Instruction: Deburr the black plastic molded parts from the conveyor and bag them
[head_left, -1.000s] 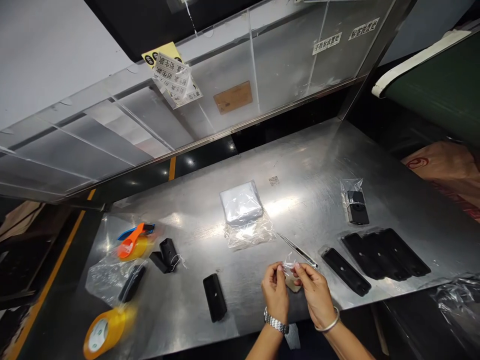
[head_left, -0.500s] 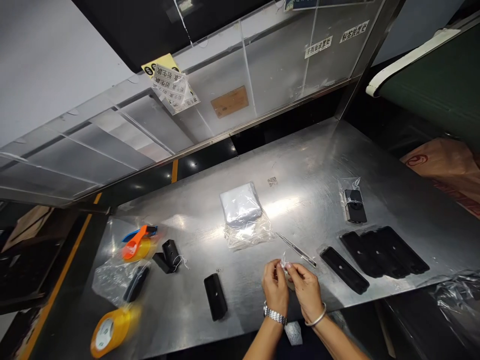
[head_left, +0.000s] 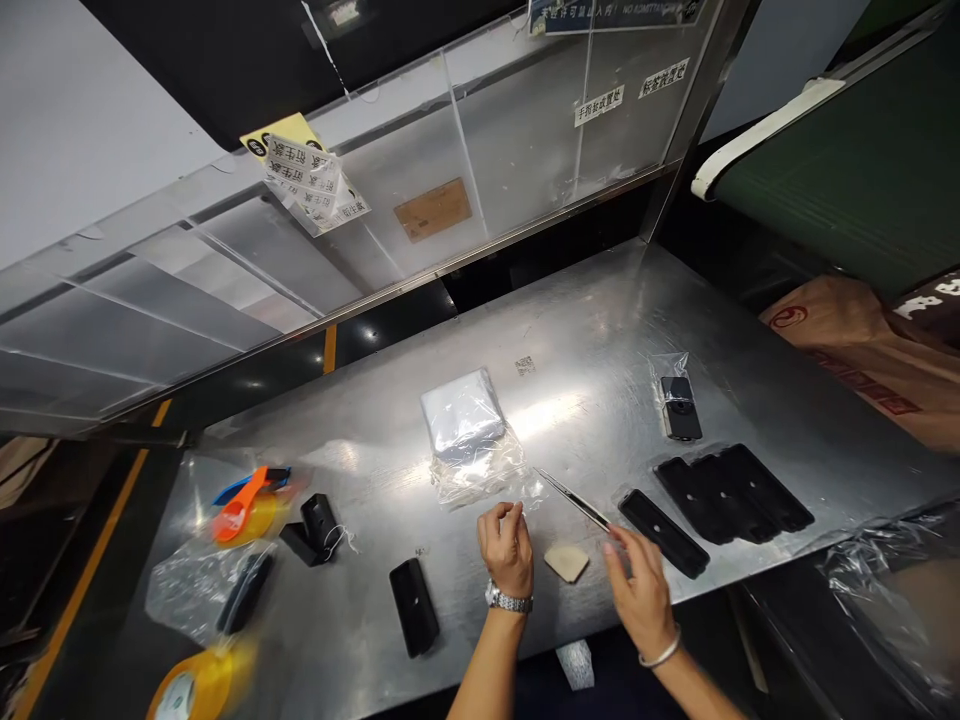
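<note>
My left hand (head_left: 507, 550), with a metal watch at the wrist, is closed in a pinch above the steel table. Something small and clear may be at its fingertips, but I cannot make it out. Open, with fingers apart, my right hand (head_left: 643, 590) reaches the near end of the tweezers (head_left: 571, 497), which lie slanted on the table. Between my hands rests a small flat beige piece (head_left: 567, 562). Just beyond my left hand is a stack of clear plastic bags (head_left: 465, 415). A black tray-like case (head_left: 664, 532) lies right beside my right hand's fingers.
Several similar black cases (head_left: 735, 492) overlap at the right, below a bagged black device (head_left: 680, 407). Leftward lie another black case (head_left: 414, 607), a black open box (head_left: 320, 522), an orange tool (head_left: 241, 508) and yellow tape (head_left: 196, 685). A clear rack (head_left: 517, 150) borders the far side.
My hands have parted: the left moved left, still pinched, while the right left the clear bit and went to the tweezers' end. The beige piece is now uncovered. The view shifted slightly.
</note>
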